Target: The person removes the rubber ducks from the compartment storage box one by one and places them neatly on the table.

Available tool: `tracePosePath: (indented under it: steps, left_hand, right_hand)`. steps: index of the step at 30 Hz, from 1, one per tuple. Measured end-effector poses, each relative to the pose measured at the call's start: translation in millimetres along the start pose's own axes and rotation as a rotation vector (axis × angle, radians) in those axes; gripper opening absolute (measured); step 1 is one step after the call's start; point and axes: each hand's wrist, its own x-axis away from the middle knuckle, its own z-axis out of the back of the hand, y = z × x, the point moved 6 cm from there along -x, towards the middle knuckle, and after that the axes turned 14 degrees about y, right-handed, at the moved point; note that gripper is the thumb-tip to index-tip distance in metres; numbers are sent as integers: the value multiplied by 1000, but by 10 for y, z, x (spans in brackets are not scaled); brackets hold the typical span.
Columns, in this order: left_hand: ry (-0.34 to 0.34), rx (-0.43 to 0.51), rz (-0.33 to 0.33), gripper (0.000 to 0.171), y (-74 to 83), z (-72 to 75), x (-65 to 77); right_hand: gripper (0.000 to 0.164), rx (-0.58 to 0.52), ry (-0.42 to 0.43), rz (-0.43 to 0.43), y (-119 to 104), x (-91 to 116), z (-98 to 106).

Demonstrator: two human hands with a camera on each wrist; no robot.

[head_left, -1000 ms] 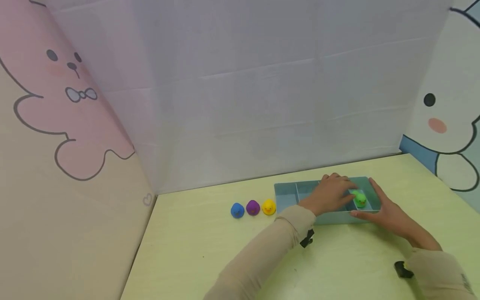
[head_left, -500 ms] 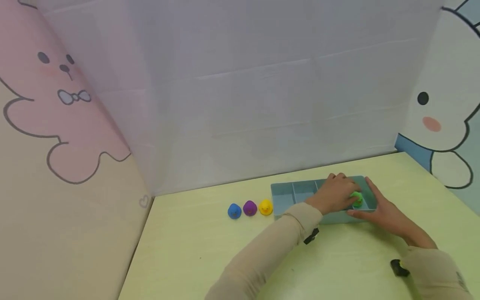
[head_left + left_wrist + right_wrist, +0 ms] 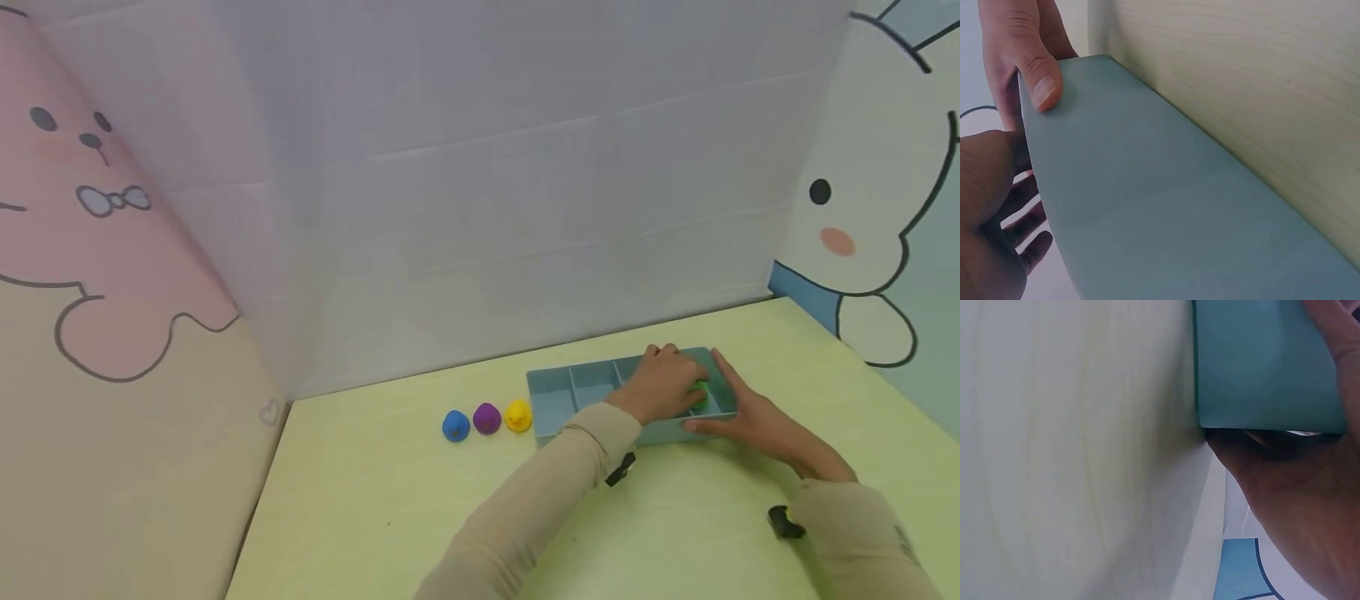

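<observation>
A blue-green divided box [image 3: 551,402] stands on the table, its compartments in a row. In its rightmost compartment sits a green toy duck [image 3: 699,395], mostly covered by my left hand [image 3: 658,387]. The thumb and fingers of that hand reach over the dividers and grip the duck. My right hand [image 3: 768,427] holds the box's right end, with the thumb on the front wall and the fingers behind. Seen from the left wrist, the right thumb [image 3: 1044,90] presses the box's outer wall [image 3: 1141,181]. The left wrist view hides the duck behind that wall.
Left of the box, a yellow duck [image 3: 517,416], a purple duck [image 3: 487,419] and a blue duck [image 3: 455,426] stand in a row on the pale table [image 3: 360,483]. A white wall covering [image 3: 450,208] rises behind the table.
My left hand has come down around the green duck, which now shows less. The right hand keeps its hold on the box's end. The whole head view has shifted slightly.
</observation>
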Motion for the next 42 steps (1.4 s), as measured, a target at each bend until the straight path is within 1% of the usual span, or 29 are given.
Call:
tracePosePath:
  steps: [4, 8, 14, 18, 21, 28, 33, 37, 42]
  left_hand:
    - [0, -44, 37, 13, 1, 6, -15]
    - [-14, -81, 94, 15, 7, -21, -33]
    - [-12, -86, 186, 12, -18, -53, -27]
    - [-10, -96, 213, 12, -32, -42, -19]
    - [-4, -98, 209, 12, -32, -38, -26]
    - [38, -78, 161, 15, -26, -27, -48]
    - [81, -75, 115, 14, -11, 43, -21]
    - [114, -97, 88, 23, 5, 105, 13]
    - [129, -97, 61, 30, 41, 147, 64]
  right_hand:
    - [122, -62, -32, 9, -23, -6, 8]
    - [120, -123, -66, -3, -19, -3, 12]
    - [120, -152, -80, -2, -19, -12, -13]
    - [121, -163, -83, 0, -27, -21, -29]
    - [121, -166, -83, 8, -32, -25, -24]
    - [120, -164, -81, 8, -14, -20, 13]
    - [121, -158, -81, 2, 20, -19, 16]
    - [121, -139, -75, -5, 46, -25, 21]
    - [120, -124, -74, -4, 63, -20, 22]
